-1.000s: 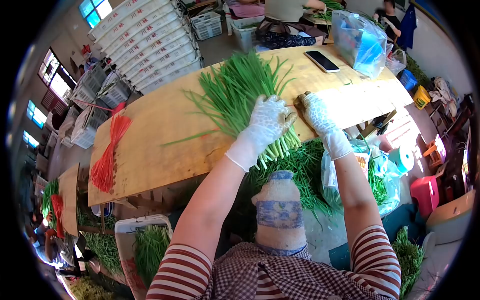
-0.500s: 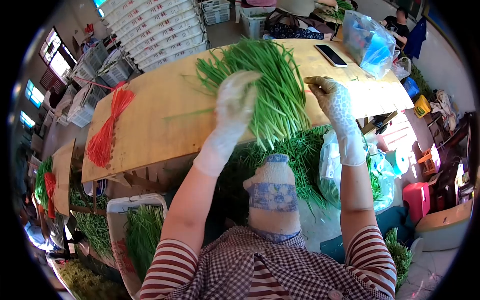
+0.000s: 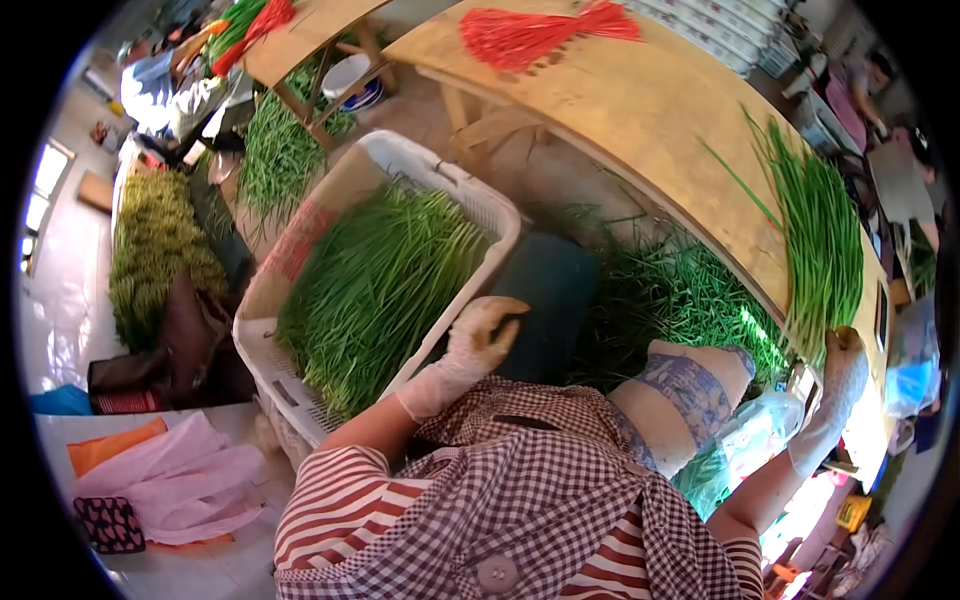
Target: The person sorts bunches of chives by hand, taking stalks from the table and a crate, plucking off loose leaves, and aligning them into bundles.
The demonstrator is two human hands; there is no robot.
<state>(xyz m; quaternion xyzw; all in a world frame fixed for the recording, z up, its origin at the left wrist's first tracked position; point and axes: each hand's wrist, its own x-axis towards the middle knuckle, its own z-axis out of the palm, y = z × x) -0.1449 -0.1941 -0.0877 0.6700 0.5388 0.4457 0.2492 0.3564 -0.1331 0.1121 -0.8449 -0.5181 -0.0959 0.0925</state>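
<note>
My left hand (image 3: 485, 340), in a thin whitish glove, hovers at the near rim of a white plastic crate (image 3: 505, 215). Its fingers are curved, with a gap between thumb and forefinger and nothing in them. Inside the crate lie long green garlic chives (image 3: 390, 290). On the wooden table (image 3: 650, 110), a pile of garlic chives (image 3: 820, 220) lies with its pale stem ends towards me. My right hand (image 3: 846, 360), also gloved, is at these stem ends with its fingers closed. Whether it grips any stems is hidden.
Red ties (image 3: 545, 35) lie on the table's far side. Loose greens (image 3: 690, 290) are heaped below its edge. A patterned cloth-covered form (image 3: 685, 400) stands before me, beside a clear plastic bag (image 3: 750, 435). Pink cloth (image 3: 190, 480) lies at lower left.
My view has swung left to the crate. My left hand has moved from above the chives on the table to the crate's rim. My right hand is now at the stem ends.
</note>
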